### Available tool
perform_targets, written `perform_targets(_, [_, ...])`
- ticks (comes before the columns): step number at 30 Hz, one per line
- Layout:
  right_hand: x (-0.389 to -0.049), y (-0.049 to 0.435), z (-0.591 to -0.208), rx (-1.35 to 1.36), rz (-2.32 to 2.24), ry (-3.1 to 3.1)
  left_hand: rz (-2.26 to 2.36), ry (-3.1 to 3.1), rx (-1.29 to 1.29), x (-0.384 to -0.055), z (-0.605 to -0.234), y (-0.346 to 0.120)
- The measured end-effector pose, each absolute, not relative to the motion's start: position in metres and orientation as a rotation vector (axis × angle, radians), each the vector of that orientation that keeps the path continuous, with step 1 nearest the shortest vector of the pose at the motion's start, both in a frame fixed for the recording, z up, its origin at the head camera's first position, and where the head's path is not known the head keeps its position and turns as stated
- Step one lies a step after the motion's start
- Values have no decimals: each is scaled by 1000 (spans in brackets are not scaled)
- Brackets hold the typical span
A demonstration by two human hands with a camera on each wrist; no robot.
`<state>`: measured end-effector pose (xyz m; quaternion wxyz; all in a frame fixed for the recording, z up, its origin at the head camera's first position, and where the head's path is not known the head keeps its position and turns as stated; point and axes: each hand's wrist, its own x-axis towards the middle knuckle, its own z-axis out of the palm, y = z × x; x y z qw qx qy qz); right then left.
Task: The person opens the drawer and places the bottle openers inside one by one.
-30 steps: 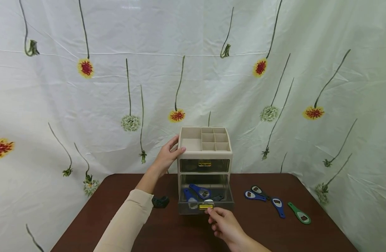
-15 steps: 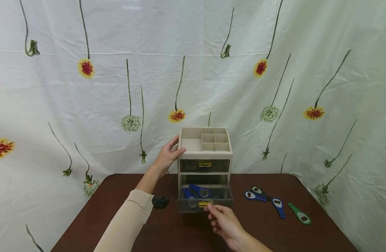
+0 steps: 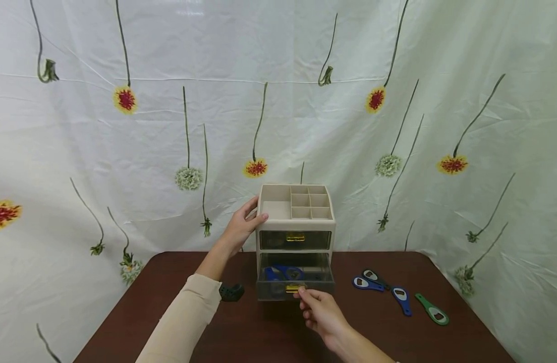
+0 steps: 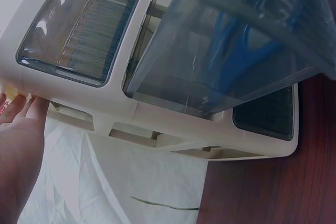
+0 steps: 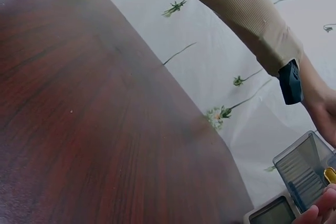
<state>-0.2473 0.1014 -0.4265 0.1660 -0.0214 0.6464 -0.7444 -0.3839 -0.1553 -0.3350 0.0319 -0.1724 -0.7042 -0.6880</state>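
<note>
A beige desktop drawer organizer [image 3: 296, 222] stands on the table, its top divided into compartments. My left hand [image 3: 242, 227] rests against its upper left side, fingers extended and thumb on the top edge. Below the closed upper drawer [image 3: 274, 240], a smoky clear drawer [image 3: 271, 291] is pulled partly out. Blue bottle openers [image 3: 292, 273] lie inside it, also visible through its wall in the left wrist view. At the drawer's front, my right hand [image 3: 323, 315] pinches the gold handle [image 3: 293, 289] between thumb and forefinger; the right wrist view catches only those fingertips [image 5: 325, 203].
To the right on the dark red-brown table [image 3: 260, 338] lie two blue bottle openers, one [image 3: 402, 301] nearer the front, a black one [image 3: 374, 276] and a green one [image 3: 432, 309]. A white flower-printed cloth [image 3: 224, 126] hangs behind. A dark wrist device [image 3: 231, 292] shows beside the left sleeve.
My right hand has moved the drawer a little way inward, toward the organizer. The bottle openers inside have shifted back with it. My left hand has stayed in place.
</note>
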Motion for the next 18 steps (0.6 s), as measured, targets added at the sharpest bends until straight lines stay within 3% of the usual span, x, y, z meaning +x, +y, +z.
perform_targets(18, [-273, 94, -423, -66, -2160, 1931, -2103, -2166, -526, -384, -336, -155])
